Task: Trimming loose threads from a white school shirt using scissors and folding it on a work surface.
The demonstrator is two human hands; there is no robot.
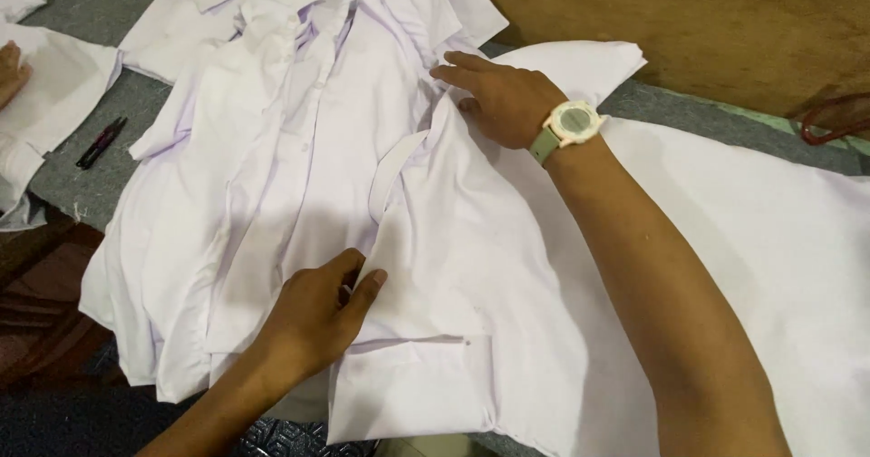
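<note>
thin white cotton shirt (pixel 471 267) lies on top of a pile on the grey felt table (pixel 82 4) — left hand (pixel 317 316) pinches its folded front edge, right hand (pixel 498 94) pressed flat near collar. soft, light, floppy — likely best gripped at seams or edges.

Two hands (pixel 317 316) work one heap of white shirts (pixel 299 149); one watch (pixel 573 123), one pen (pixel 101 141).

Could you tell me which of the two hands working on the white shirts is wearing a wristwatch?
The right hand, pressed flat near the top of the white shirt, has the pale watch; the left hand, gripping the fold's edge, is bare.
</note>
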